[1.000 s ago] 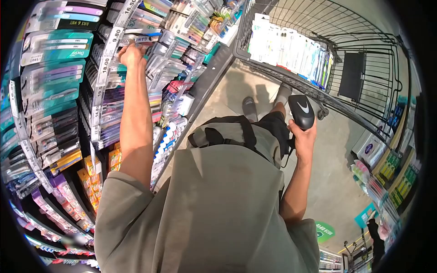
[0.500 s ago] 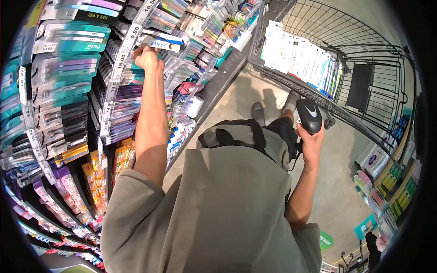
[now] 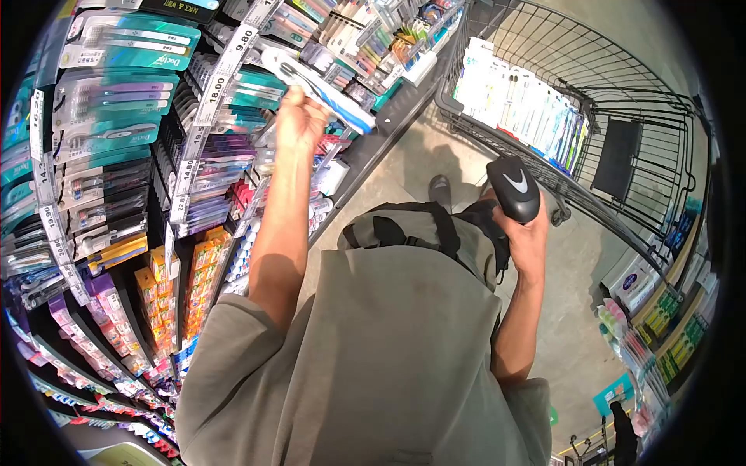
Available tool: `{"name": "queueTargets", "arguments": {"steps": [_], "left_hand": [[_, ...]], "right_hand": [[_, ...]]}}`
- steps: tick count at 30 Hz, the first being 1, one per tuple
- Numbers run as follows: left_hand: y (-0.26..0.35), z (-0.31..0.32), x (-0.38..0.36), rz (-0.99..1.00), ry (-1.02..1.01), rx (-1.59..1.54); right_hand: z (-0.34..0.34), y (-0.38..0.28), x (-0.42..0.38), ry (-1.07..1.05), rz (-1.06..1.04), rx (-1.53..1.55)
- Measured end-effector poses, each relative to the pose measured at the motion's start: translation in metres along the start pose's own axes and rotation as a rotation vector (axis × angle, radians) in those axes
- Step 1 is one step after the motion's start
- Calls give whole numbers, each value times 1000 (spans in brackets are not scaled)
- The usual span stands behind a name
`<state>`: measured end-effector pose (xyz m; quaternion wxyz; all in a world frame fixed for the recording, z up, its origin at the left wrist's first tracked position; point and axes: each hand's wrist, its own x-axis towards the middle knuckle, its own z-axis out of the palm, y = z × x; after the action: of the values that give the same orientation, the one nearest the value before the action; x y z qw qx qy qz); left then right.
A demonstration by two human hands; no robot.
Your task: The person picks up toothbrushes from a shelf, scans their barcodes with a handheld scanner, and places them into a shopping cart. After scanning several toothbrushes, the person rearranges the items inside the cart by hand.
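My left hand is closed on the end of a packaged toothbrush, white and blue, held out in front of the shelf. The packet slants down to the right, and its print is blurred. A black handheld barcode scanner with a pale curved mark sits in my right hand, fingers wrapped round its grip. Its head points up and away from me, near the shopping cart. Rows of hanging toothbrush packs and a price strip lie left of my left hand.
A black wire shopping cart stands ahead on the right, with a row of upright toothbrush packs in it. Orange boxes fill the lower shelf. More packaged goods line the right side. A shoe shows on the floor.
My left hand has moved right, away from the price strip, with the toothbrush packet, which now tilts down to the right. My right hand and the scanner have shifted slightly left.
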<state>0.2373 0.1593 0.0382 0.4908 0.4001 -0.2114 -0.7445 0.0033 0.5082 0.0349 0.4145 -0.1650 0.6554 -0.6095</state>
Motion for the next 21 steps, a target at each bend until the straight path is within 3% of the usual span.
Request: {"name": "queueTargets", "arguments": {"steps": [1, 3, 4, 13, 18, 20, 21], "left_hand": [[-10, -4, -4, -108, 4, -87], [-25, -11, -15, -551, -350, -544], [-34, -9, -19, -586, -385, -557], [-90, 41, -45, -650, -706, -603], [-108, 66, -54, -690, -621, -612], [-115, 72, -53, -706, -627, -616], [-117, 74, -52, -725, -631, -627]], "right_hand": [[4, -6, -1, -15, -18, -5], [8, -16, -4, -46, 15, -51], [11, -21, -7, -79, 43, -62], [33, -41, -19, -323, 62, -177], [28, -38, -20, -302, 128, -144], [21, -22, -16, -261, 79, -317], [20, -21, -14, -277, 91, -200]]}}
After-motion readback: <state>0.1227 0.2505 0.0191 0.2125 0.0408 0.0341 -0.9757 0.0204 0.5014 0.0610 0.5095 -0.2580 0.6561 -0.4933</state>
